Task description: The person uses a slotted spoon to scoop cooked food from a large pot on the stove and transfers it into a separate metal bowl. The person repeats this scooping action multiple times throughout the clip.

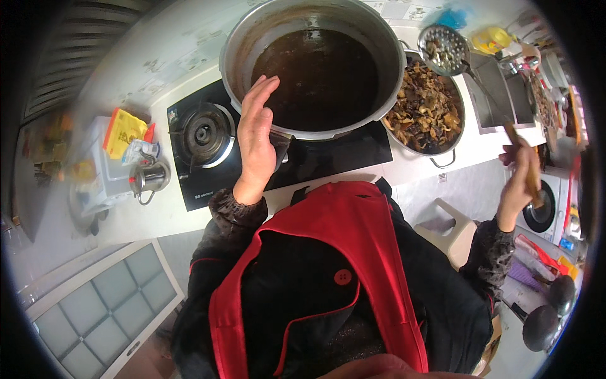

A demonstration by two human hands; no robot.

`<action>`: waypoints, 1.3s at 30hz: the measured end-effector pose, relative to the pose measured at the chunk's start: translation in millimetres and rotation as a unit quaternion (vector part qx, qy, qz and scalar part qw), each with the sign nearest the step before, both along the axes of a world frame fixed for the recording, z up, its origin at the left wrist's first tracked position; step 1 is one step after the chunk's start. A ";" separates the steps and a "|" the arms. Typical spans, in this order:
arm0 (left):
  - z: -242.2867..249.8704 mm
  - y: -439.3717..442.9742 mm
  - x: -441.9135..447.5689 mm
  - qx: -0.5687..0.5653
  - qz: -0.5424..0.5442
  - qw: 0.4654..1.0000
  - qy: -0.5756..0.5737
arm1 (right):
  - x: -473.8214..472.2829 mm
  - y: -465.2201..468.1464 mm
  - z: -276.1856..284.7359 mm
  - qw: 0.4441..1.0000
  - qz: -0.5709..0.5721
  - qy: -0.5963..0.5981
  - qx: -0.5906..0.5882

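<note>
My right hand [519, 182] grips the wooden handle of a metal skimmer [444, 50]. The skimmer's perforated bowl, with a few food bits in it, is over the back of a wide metal pan [462, 128]. Cooked mushroom-like pieces [423, 106] fill that pan. A large metal pot [315, 135] with dark brown liquid [315, 80] stands over the black gas hob [331, 156]. My left hand [259, 137] is at the pot's left front rim, fingers extended and nothing in its grasp; whether it touches the rim is unclear.
At the left is a bare burner [203, 135], beside a small metal pitcher [150, 177] and a plastic box [106, 175] with a yellow packet [124, 132]. A double sink [497, 94] lies right of the pan. A beige stool [450, 227] and a washing machine [544, 203] stand lower right.
</note>
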State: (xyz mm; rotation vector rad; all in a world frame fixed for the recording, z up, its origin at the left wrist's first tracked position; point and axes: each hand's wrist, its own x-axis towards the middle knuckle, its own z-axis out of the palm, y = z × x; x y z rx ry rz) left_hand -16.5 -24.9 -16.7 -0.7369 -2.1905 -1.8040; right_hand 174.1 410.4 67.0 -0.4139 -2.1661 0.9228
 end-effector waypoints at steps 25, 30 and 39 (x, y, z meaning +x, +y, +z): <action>-1.2 -0.6 0.2 0.021 -0.005 1.000 -0.007 | -72.6 -59.8 2.0 0.993 0.120 0.015 -0.015; -1.0 0.4 -1.1 0.039 -0.016 0.999 -0.008 | -140.7 -106.1 -14.4 0.944 0.288 0.008 0.158; 2.2 -0.5 -0.2 0.036 -0.014 0.999 -0.011 | -204.3 -133.6 -44.0 0.885 0.320 -0.035 0.336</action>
